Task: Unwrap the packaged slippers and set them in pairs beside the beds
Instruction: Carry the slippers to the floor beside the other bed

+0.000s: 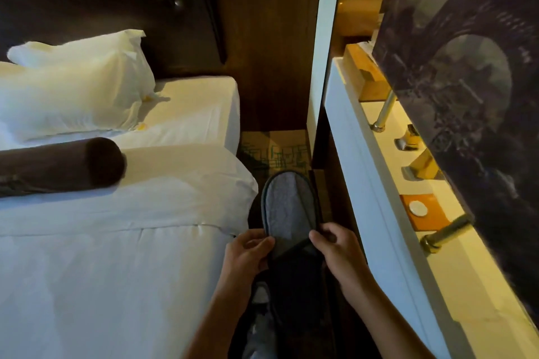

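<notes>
I hold a grey slipper (288, 207) out in front of me, sole-bed facing up, its rounded heel end pointing away; my left hand (248, 253) pinches its left edge with the thumb on top, and my right hand (338, 248) pinches the right edge the same way, so both grips are clamped on the slipper; the toe part nearest me is dark and I cannot make out its shape, nor whether a second slipper lies under the first; my forearms run off the bottom edge of the view, and what sits between them is too dim to read.

The slipper hangs over the narrow strip of floor (274, 151) between the bed (116, 242) on my left and a white ledge (376, 183) on my right; the patterned floor shows only in a small patch beyond the slipper's far end, the rest being shadow; the passage is tight, with the bed's near corner just beside my left hand and the ledge's edge near my right.

On the bed, a white pillow (78, 90) lies at the head end, cut off at the left edge; a dark brown bolster (67, 166) lies across the middle, also cut off on the left; a dark headboard (116, 9) stands behind; above the ledge a dark picture panel (472, 96) stands off on brass-coloured posts, its upper and right parts running out of view.
</notes>
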